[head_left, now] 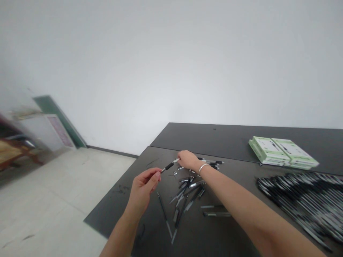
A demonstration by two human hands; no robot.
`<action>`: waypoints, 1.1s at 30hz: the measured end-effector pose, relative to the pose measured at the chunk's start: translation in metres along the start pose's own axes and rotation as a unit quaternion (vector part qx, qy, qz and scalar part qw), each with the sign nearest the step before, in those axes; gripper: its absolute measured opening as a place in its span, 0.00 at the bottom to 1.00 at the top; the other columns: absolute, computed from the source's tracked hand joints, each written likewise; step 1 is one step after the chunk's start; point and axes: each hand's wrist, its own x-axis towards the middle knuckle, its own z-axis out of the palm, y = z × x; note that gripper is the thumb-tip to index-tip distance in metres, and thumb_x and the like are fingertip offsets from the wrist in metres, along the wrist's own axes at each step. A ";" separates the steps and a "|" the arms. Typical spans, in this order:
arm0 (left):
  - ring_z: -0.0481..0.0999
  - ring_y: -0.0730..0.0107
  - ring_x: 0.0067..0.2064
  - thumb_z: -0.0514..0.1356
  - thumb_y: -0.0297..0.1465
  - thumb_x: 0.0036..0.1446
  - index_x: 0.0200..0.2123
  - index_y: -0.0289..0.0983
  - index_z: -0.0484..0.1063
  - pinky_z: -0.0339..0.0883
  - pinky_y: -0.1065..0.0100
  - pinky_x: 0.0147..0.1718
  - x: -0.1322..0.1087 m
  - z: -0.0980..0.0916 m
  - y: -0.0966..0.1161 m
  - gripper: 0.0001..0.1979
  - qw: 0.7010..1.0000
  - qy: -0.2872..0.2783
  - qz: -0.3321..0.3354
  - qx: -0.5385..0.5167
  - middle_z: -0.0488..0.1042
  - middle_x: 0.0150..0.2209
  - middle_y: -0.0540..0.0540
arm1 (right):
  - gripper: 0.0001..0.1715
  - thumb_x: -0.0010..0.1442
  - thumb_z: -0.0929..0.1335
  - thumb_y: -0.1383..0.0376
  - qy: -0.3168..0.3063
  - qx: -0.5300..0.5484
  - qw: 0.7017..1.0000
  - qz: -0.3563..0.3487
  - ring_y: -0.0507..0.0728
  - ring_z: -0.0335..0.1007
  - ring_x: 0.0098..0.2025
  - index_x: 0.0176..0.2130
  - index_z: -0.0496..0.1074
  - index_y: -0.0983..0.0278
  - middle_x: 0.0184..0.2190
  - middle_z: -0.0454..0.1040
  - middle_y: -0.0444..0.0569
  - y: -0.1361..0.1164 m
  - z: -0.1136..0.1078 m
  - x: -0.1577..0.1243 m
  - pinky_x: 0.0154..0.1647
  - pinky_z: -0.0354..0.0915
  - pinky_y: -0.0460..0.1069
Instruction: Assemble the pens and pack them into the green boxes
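Head view: two hands (143, 189) (189, 160), one pen (168, 166)

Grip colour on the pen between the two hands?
Black, on the pen's grip; best seen in the head view.

The pen (169, 166) has a matt black rubbery grip on a smooth, glossy plastic barrel. The tabletop (241, 180) looks smooth, matt and dark, the bangle (203, 167) is polished silvery metal, and the boxes (268, 150) are smooth pale-green printed card.

Bare forearms (252, 210); 1 thin silver bangle (203, 167) on the right wrist (210, 172).
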 end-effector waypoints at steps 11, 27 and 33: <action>0.63 0.78 0.25 0.66 0.34 0.54 0.35 0.38 0.81 0.55 0.75 0.22 -0.052 0.046 0.036 0.07 0.991 -0.116 0.065 0.006 0.71 0.24 0.49 | 0.10 0.63 0.67 0.61 0.193 0.423 0.881 -0.092 0.47 0.63 0.22 0.44 0.74 0.61 0.24 0.69 0.41 -0.022 -0.074 -0.226 0.22 0.61 0.42; 0.63 0.79 0.26 0.62 0.30 0.59 0.37 0.42 0.79 0.55 0.76 0.24 -0.084 0.068 0.051 0.06 0.971 -0.175 0.132 0.096 0.73 0.30 0.51 | 0.10 0.57 0.71 0.70 0.321 0.337 0.880 -0.091 0.49 0.72 0.31 0.40 0.75 0.59 0.32 0.75 0.44 -0.021 -0.083 -0.281 0.31 0.70 0.40; 0.64 0.78 0.26 0.62 0.31 0.59 0.36 0.41 0.80 0.56 0.76 0.24 -0.081 0.073 0.051 0.05 0.969 -0.181 0.134 0.105 0.73 0.29 0.50 | 0.07 0.69 0.61 0.63 0.171 0.410 0.893 -0.069 0.51 0.74 0.36 0.46 0.66 0.60 0.40 0.75 0.49 -0.014 -0.082 -0.279 0.36 0.72 0.46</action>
